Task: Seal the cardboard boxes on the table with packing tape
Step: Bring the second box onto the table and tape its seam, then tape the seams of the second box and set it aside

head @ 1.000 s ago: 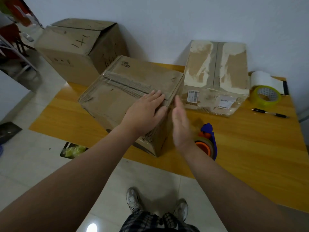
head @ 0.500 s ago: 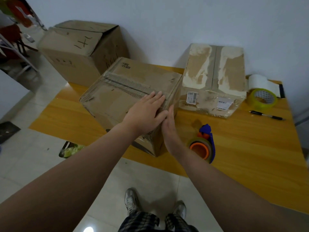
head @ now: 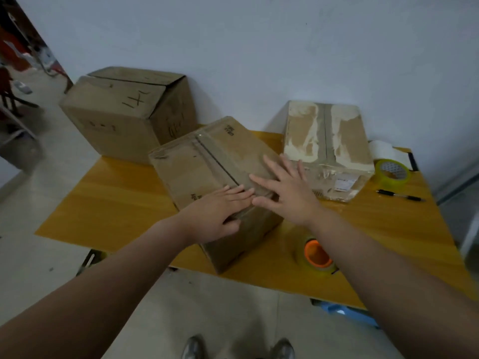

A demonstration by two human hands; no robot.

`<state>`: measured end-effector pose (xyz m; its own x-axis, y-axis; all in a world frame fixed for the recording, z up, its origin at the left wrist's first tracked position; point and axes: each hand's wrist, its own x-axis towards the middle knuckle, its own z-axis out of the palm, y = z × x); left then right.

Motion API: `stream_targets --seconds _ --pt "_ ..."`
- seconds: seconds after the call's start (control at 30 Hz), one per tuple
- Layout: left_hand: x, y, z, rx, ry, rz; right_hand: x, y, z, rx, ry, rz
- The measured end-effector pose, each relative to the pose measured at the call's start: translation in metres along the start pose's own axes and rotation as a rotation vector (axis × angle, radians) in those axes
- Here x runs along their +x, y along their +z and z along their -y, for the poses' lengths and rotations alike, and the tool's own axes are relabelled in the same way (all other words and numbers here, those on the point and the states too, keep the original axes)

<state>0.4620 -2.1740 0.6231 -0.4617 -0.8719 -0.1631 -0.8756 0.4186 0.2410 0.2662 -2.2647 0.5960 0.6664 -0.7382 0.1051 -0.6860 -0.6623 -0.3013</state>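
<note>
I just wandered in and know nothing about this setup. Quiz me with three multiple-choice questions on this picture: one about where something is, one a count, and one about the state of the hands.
1. Where does the pen lie?
A. On a shelf
B. On the table, by the green roll
C. On the floor

2. How many cardboard boxes show?
A. Two
B. Five
C. Three

3. How are the hands?
A. Both open, fingers straight, on the middle box
B. Both gripping tape
C. One holds the pen

Answers:
1 B: the pen lies on the wood at the right, just in front of the green roll.
2 C: there is a left box, the middle box and a right box.
3 A: the left hand and right hand lie flat on the middle box's top, holding nothing.
</note>
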Motion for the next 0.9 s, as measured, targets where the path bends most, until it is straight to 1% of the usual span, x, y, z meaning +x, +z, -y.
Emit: stream_targets --seconds 0.07,0.2,0.27,0.33,0.4,0.47,0.53,0.6,0.67,0.7,0.77,0.8,0.83,0.9 --pt "-0.013 -0.001 0.017 0.067 0.049 0.002 -0.002 0.012 0.013 -0.053 0.041 -0.003" --pt "-0.036 0.001 0.045 0.194 0.037 -0.038 -0.002 0.042 0.058 -0.116 0.197 -0.184" --pt "-0.044 0.005 0.053 0.305 -0.038 -0.051 0.002 0.058 0.077 -0.238 0.245 -0.279" --pt "-0.045 0.010 0.056 0.364 -0.138 -0.103 0.006 0.070 0.093 -0.296 0.320 -0.314" --pt "-0.039 0.020 0.054 0.346 -0.238 -0.201 0.012 0.074 0.104 -0.254 0.394 -0.331" --pt "-0.031 0.028 0.049 0.292 -0.304 -0.287 0.014 0.075 0.106 -0.192 0.417 -0.352" --pt "-0.024 0.034 0.052 0.270 -0.279 -0.349 0.006 0.072 0.102 -0.055 0.385 -0.409" --pt "-0.016 0.036 0.062 0.298 -0.235 -0.378 -0.010 0.068 0.092 0.181 0.387 -0.436" --pt "-0.006 0.034 0.075 0.317 -0.207 -0.406 -0.028 0.069 0.077 0.352 0.448 -0.438" --pt "-0.002 0.032 0.079 0.319 -0.208 -0.405 -0.036 0.071 0.065 0.419 0.513 -0.441" --pt "0.005 0.033 0.082 0.321 -0.222 -0.410 -0.051 0.079 0.033 0.490 0.724 -0.391" --pt "0.007 0.035 0.080 0.317 -0.230 -0.423 -0.059 0.084 0.016 0.429 0.844 -0.320" --pt "0.007 0.039 0.078 0.305 -0.245 -0.443 -0.066 0.089 0.001 0.302 0.944 -0.229" --pt "0.008 0.050 0.071 0.289 -0.295 -0.502 -0.076 0.100 -0.026 0.090 1.083 -0.056"
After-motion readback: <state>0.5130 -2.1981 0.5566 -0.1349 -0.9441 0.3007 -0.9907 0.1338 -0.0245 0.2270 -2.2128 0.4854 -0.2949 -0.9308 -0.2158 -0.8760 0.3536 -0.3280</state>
